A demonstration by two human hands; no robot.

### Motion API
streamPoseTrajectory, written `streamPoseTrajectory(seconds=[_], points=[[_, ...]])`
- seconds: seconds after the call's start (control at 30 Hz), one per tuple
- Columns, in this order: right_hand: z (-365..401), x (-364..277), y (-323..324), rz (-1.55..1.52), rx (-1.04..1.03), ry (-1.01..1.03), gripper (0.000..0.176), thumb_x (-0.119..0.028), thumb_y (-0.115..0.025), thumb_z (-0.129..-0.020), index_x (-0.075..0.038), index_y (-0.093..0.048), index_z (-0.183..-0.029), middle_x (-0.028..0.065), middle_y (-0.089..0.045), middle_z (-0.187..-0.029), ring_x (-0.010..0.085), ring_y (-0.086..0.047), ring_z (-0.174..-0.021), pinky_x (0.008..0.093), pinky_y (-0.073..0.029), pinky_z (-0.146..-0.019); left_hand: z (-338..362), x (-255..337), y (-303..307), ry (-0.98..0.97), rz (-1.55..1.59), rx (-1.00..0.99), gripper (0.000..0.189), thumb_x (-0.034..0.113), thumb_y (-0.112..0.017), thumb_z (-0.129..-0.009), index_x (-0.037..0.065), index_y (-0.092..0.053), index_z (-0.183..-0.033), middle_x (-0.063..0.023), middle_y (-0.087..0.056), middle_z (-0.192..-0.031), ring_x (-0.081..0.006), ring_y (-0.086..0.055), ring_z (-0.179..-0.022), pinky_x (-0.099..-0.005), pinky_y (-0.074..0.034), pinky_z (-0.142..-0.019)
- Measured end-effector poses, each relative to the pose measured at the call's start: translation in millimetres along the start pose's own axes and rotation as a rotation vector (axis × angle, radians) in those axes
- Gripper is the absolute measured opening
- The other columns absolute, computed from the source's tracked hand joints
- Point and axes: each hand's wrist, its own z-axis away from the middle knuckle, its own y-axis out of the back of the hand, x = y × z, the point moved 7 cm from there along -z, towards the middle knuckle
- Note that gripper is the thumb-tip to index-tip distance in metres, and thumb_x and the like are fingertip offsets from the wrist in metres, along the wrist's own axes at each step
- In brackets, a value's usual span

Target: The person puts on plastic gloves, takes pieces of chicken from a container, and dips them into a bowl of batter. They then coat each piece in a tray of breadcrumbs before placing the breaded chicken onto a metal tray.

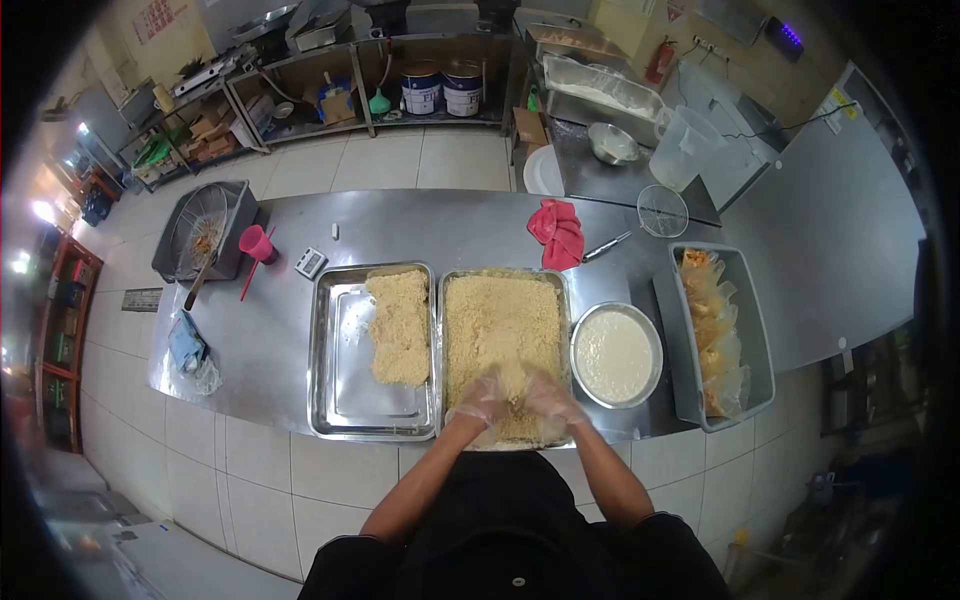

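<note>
A metal tray full of pale crumbs (502, 310) lies in front of me. My left hand (482, 396), in a clear glove, is in the near part of these crumbs. Opposite it, my right hand (548, 396), also gloved, is in the crumbs too, with a small heap of crumbs between the two. The fingers of both are blurred and partly covered. Left of this tray is a second metal tray (345, 395) with crumb-coated pieces (400, 325) along its right side. A round metal bowl of pale batter (616, 355) sits to the right.
A grey bin (765, 345) with filled plastic bags stands at the right. Beyond the trays lie a red cloth (557, 234), tongs (607, 246), a white timer (310, 262) and a pink cup (257, 244). A grey tub (240, 190) holding a strainer is at the far left.
</note>
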Motion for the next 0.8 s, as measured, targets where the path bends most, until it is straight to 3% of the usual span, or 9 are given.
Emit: streamPoseTrajectory(seconds=[0.13,0.2,0.3,0.43,0.57,0.63,0.67,0.73,0.8], points=[[-28,-38,41,-0.041,-0.006,-0.090,0.058,-0.012,-0.073,-0.073,0.004,-0.055,-0.126,0.0231,-0.066,-0.106,0.0349,-0.065,-0.100,0.0413,-0.051,-0.089,-38,-27,15,-0.261,-0.230,0.231,0.076,0.022,-0.068,-0.083,-0.004,-0.035,-0.146,-0.0294,-0.045,-0.143,-0.0400,-0.044,-0.134,-0.0399,-0.035,-0.114],[-49,-34,59,0.825,0.187,0.251,0.043,-0.009,-0.069,-0.076,0.003,-0.061,-0.116,0.0238,-0.066,-0.103,0.0351,-0.065,-0.097,0.0426,-0.051,-0.088,-20,-13,47,-0.361,-0.345,0.393,0.076,0.024,-0.068,-0.084,-0.007,-0.034,-0.145,-0.0301,-0.045,-0.142,-0.0407,-0.044,-0.133,-0.0408,-0.036,-0.113],[-71,-31,60,0.802,0.087,-0.010,0.031,-0.006,-0.065,-0.075,0.003,-0.064,-0.106,0.0241,-0.066,-0.101,0.0389,-0.064,-0.094,0.0441,-0.051,-0.087,11,-8,76,-0.336,-0.292,0.519,0.077,0.029,-0.069,-0.085,-0.011,-0.036,-0.142,-0.0311,-0.046,-0.141,-0.0424,-0.045,-0.132,-0.0411,-0.034,-0.115],[-103,76,-8,0.698,-0.122,-0.055,0.024,-0.007,-0.062,-0.078,0.002,-0.065,-0.100,0.0238,-0.066,-0.099,0.0419,-0.062,-0.093,0.0461,-0.050,-0.084,25,-33,57,-0.234,-0.179,0.388,0.075,0.037,-0.066,-0.089,-0.011,-0.040,-0.140,-0.0315,-0.047,-0.140,-0.0426,-0.045,-0.132,-0.0410,-0.034,-0.115],[-141,71,-3,0.795,-0.195,0.061,0.020,-0.011,-0.055,-0.087,0.000,-0.064,-0.101,0.0222,-0.065,-0.088,0.0308,-0.061,-0.080,0.0425,-0.047,-0.072,43,-28,45,-0.232,-0.136,0.358,0.071,0.040,-0.064,-0.092,-0.009,-0.043,-0.139,-0.0320,-0.052,-0.134,-0.0405,-0.050,-0.128,-0.0410,-0.038,-0.111],[-153,133,5,0.147,-0.119,-0.407,0.019,-0.014,-0.061,-0.082,0.000,-0.067,-0.096,0.0218,-0.067,-0.087,0.0303,-0.062,-0.080,0.0397,-0.050,-0.073,47,-30,32,-0.211,-0.110,0.344,0.071,0.040,-0.064,-0.092,-0.009,-0.043,-0.139,-0.0318,-0.054,-0.131,-0.0401,-0.052,-0.126,-0.0405,-0.040,-0.109],[-164,145,9,0.150,-0.118,-0.396,0.019,-0.014,-0.061,-0.082,0.000,-0.067,-0.096,0.0218,-0.067,-0.087,0.0303,-0.062,-0.080,0.0397,-0.050,-0.073,47,-32,29,-0.200,-0.097,0.329,0.070,0.039,-0.065,-0.092,-0.008,-0.043,-0.139,-0.0316,-0.055,-0.129,-0.0397,-0.054,-0.124,-0.0399,-0.041,-0.107],[-176,120,17,0.398,-0.126,0.233,0.014,-0.013,-0.063,-0.078,-0.001,-0.068,-0.084,0.0224,-0.068,-0.082,0.0361,-0.064,-0.075,0.0411,-0.053,-0.073,62,-45,23,-0.205,-0.076,0.371,0.069,0.037,-0.066,-0.091,-0.008,-0.044,-0.139,-0.0314,-0.056,-0.128,-0.0394,-0.056,-0.122,-0.0392,-0.042,-0.106],[-155,59,35,0.534,0.011,0.005,0.014,-0.012,-0.062,-0.077,0.000,-0.069,-0.078,0.0251,-0.068,-0.084,0.0381,-0.066,-0.076,0.0449,-0.054,-0.075,55,-47,18,-0.170,0.018,0.338,0.068,0.033,-0.067,-0.090,-0.006,-0.042,-0.140,-0.0284,-0.053,-0.134,-0.0380,-0.053,-0.125,-0.0398,-0.039,-0.109]])
